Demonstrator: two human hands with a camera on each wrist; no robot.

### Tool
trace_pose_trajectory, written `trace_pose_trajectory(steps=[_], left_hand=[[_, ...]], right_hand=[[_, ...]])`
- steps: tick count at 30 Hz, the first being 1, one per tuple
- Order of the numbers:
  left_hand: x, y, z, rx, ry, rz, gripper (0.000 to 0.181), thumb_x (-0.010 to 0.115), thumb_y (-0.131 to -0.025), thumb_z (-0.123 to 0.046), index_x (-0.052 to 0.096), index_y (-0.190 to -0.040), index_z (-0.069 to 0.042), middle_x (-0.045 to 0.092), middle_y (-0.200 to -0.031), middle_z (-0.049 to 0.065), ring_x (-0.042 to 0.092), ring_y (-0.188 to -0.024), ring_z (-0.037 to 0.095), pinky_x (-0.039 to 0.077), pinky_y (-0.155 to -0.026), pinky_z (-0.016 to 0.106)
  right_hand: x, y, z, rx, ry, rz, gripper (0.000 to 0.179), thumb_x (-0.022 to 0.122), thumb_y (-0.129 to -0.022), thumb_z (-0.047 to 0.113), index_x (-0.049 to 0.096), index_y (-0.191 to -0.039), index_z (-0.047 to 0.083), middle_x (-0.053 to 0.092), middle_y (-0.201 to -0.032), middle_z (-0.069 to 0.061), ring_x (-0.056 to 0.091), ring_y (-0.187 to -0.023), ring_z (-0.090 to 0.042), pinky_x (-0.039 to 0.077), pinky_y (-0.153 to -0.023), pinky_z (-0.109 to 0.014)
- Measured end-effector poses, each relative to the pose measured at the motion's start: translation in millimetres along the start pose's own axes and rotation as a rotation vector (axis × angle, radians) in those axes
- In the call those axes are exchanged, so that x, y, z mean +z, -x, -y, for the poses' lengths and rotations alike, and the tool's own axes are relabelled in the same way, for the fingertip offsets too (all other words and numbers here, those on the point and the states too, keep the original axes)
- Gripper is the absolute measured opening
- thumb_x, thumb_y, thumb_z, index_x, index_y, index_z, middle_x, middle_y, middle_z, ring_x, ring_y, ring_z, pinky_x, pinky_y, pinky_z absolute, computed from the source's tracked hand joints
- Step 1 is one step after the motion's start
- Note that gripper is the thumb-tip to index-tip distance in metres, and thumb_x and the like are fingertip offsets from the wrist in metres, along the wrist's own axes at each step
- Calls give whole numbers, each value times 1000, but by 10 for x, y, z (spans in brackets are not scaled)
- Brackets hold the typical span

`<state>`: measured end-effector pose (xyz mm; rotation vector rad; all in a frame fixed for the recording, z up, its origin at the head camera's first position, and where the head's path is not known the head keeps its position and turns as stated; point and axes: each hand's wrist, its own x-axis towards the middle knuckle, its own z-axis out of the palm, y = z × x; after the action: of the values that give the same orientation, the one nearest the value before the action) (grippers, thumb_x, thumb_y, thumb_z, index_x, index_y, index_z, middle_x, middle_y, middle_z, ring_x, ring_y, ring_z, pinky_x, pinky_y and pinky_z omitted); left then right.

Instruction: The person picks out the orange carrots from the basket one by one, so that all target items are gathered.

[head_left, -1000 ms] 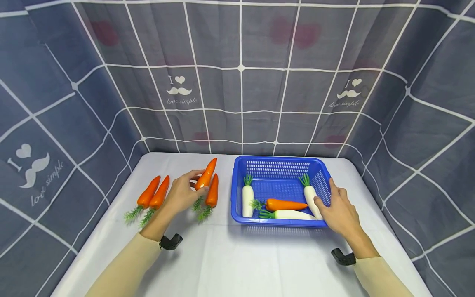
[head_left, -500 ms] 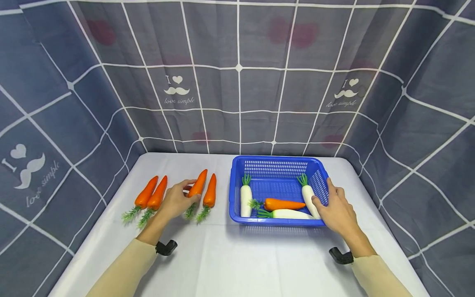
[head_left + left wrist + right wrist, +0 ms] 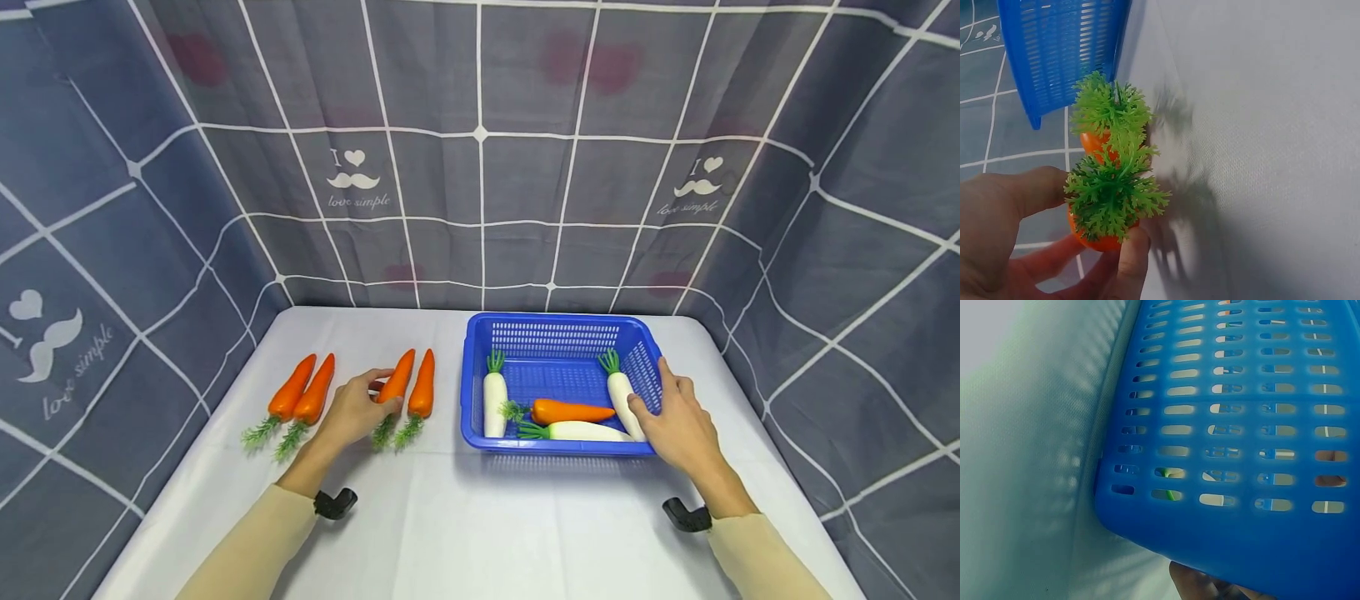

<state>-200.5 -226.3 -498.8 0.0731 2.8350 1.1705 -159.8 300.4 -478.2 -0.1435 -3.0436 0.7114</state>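
My left hand (image 3: 357,408) pinches an orange carrot (image 3: 396,379) with a feathery green top, thumb on one side and fingers on the other. In the left wrist view its green leaves (image 3: 1113,194) face the camera. Just to its right lies another carrot (image 3: 423,385), pointing the same way. On the right, my right hand (image 3: 682,421) grips the right rim of a blue plastic basket (image 3: 555,448), the thumb over the inner side. Inside are white radishes, one (image 3: 495,405) upright along the left wall, and a carrot (image 3: 572,412). Fingers (image 3: 1194,584) show below the basket wall in the right wrist view.
Two more carrots (image 3: 291,390) lie side by side left of my left hand. A white cloth (image 3: 480,525) covers the table. Grey checked curtains (image 3: 525,175) stand close behind and on both sides.
My left hand has brought the carrot down and leftward, so it now lies nearly parallel beside the other one. The right hand stays on the basket rim.
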Motion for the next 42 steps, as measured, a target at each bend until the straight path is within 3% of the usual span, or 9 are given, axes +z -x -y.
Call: trace_pose_trajectory(steps=[26,42], left_hand=[[29,5,35,7,-9,23,60,79,-111,-26,63,-165,-4,75,-150,28,76,-132,43,65,-109,60],[-22,38,-66,34,-33,-29,60,76,-112,-25,63,-166,-5,69,-157,31,73,-140,50,64,-113,65]], right_hand=[[-5,-6,6,4,4,3,101,52,-119,58,2,-186,3,33,-173,-47,58,-138,-75,51,-108,-89],[5,-9,-1,1,0,-3,101,53,-118,58,3,-187,3,33,-174,-46,59,-138,-76,51,-108,-89]])
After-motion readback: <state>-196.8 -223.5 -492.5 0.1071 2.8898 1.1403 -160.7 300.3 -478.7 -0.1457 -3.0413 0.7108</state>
